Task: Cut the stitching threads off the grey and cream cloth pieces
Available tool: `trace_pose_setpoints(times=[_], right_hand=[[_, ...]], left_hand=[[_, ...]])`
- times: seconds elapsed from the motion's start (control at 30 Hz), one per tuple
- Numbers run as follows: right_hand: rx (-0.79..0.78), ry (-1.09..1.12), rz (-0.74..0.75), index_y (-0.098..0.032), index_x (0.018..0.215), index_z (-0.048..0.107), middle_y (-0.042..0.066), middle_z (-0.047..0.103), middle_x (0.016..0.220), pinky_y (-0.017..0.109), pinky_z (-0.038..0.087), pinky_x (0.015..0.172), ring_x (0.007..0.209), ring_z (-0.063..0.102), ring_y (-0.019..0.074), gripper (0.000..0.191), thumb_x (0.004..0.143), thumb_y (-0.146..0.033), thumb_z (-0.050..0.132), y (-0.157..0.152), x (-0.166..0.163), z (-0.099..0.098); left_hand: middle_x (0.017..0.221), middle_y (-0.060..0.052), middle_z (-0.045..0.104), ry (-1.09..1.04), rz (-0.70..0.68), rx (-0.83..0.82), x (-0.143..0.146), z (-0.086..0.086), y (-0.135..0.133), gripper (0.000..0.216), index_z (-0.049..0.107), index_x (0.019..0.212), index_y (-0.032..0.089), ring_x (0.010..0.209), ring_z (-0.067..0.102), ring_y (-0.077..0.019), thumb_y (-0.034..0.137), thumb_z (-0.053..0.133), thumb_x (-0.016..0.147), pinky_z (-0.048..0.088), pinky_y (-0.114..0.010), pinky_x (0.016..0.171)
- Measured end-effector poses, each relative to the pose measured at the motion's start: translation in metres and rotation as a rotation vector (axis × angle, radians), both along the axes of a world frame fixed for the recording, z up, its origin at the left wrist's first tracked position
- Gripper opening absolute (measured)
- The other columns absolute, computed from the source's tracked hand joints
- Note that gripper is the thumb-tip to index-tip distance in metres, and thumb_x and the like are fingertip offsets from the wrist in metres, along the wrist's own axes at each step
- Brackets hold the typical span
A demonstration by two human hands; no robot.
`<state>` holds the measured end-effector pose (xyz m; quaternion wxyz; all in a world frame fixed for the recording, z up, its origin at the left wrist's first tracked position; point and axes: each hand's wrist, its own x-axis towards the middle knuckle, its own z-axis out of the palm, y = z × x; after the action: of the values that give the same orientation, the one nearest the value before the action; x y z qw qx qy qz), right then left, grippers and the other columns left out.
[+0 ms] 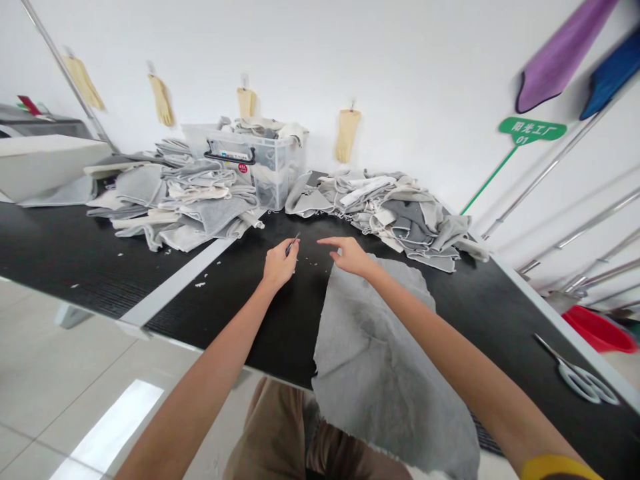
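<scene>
My left hand (280, 265) is closed around a small, dark, pointed metal tool (293, 245), its tip sticking up past the fingers. Whether it is tweezers or thread snips I cannot make out. Over the black table, my right hand (350, 255) has its index finger stretched to the left and its thumb apart, with nothing in it. A grey cloth (370, 353) with frayed edges lies under my right wrist and forearm. Its near part hangs over the table edge onto my lap.
Piles of grey cloths (200, 200) and more cloths (410, 213) lie at the back, beside a clear plastic bin (273, 167) filled with cloths. Scissors (580, 377) lie at right. A white box (50, 163) stands far left. White scraps dot the black table (280, 333).
</scene>
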<state>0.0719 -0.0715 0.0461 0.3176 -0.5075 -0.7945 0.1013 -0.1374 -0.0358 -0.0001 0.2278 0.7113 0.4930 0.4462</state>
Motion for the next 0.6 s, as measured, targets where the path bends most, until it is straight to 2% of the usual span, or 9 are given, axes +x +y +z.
trace_pose_setpoints(times=[0.1,0.17,0.2,0.27,0.3,0.33,0.4,0.6], right_hand=[[-0.007,-0.008,-0.069,-0.021,0.077,0.074,0.003,0.074,0.103,0.036,0.048,0.095,0.1,0.069,0.022,0.01,0.078,-0.017,0.066,-0.021,0.005,0.004],[-0.037,0.006,-0.093,-0.019,0.056,0.065,0.004,0.076,0.092,0.034,0.051,0.085,0.087,0.071,0.0209,0.029,0.083,-0.028,0.064,-0.037,0.007,0.007],[-0.042,0.015,-0.095,-0.019,0.052,0.062,0.005,0.076,0.09,0.033,0.051,0.082,0.084,0.071,0.0203,0.034,0.085,-0.031,0.063,-0.046,0.007,0.009],[-0.028,0.026,-0.084,-0.019,0.062,0.067,0.005,0.075,0.095,0.032,0.05,0.08,0.086,0.07,0.0196,0.024,0.084,-0.03,0.065,-0.066,0.006,0.013],[-0.019,0.031,-0.076,-0.02,0.073,0.071,0.005,0.074,0.099,0.031,0.05,0.079,0.087,0.069,0.019,0.013,0.082,-0.028,0.067,-0.078,0.004,0.014],[-0.017,0.035,-0.065,-0.021,0.086,0.073,0.005,0.073,0.103,0.031,0.05,0.079,0.087,0.068,0.0183,0.01,0.08,-0.027,0.069,-0.09,0.002,0.014],[-0.048,0.051,-0.032,-0.022,0.104,0.071,0.005,0.072,0.103,0.03,0.05,0.077,0.083,0.066,0.0166,0.025,0.079,-0.025,0.07,-0.117,-0.006,0.013],[-0.22,0.107,0.037,-0.024,0.097,0.073,0.003,0.069,0.09,0.03,0.049,0.076,0.08,0.062,0.0163,0.018,0.08,-0.029,0.072,-0.186,-0.049,-0.005]], left_hand=[[0.094,-0.004,0.077,0.006,-0.011,-0.004,0.001,0.0,-0.003,0.036,0.071,0.112,0.023,0.087,0.069,-0.0216,0.04,0.045,0.094,0.047,-0.028,0.082],[0.098,-0.004,0.076,0.01,-0.023,-0.004,0.001,0.0,-0.004,0.036,0.071,0.112,0.024,0.089,0.068,-0.0217,0.04,0.044,0.094,0.047,-0.028,0.082],[0.1,-0.004,0.076,0.012,-0.031,-0.004,0.002,-0.001,-0.005,0.036,0.071,0.112,0.024,0.091,0.068,-0.0218,0.04,0.044,0.094,0.047,-0.028,0.083],[0.101,-0.004,0.076,0.017,-0.049,-0.01,0.002,-0.001,-0.007,0.036,0.071,0.111,0.024,0.091,0.068,-0.0216,0.04,0.045,0.094,0.047,-0.029,0.082],[0.1,-0.004,0.076,0.019,-0.059,-0.015,0.003,-0.001,-0.008,0.036,0.072,0.11,0.024,0.089,0.068,-0.0214,0.041,0.045,0.094,0.047,-0.029,0.082],[0.099,-0.004,0.076,0.02,-0.069,-0.021,0.003,0.0,-0.009,0.036,0.072,0.11,0.023,0.089,0.068,-0.0212,0.041,0.045,0.094,0.047,-0.028,0.081],[0.096,-0.004,0.076,0.019,-0.09,-0.033,0.004,0.001,-0.01,0.037,0.073,0.108,0.022,0.088,0.068,-0.0209,0.041,0.045,0.094,0.048,-0.028,0.081],[0.098,-0.003,0.076,-0.004,-0.168,-0.06,0.005,0.005,-0.024,0.035,0.074,0.106,0.023,0.094,0.068,-0.0205,0.04,0.046,0.094,0.048,-0.029,0.086]])
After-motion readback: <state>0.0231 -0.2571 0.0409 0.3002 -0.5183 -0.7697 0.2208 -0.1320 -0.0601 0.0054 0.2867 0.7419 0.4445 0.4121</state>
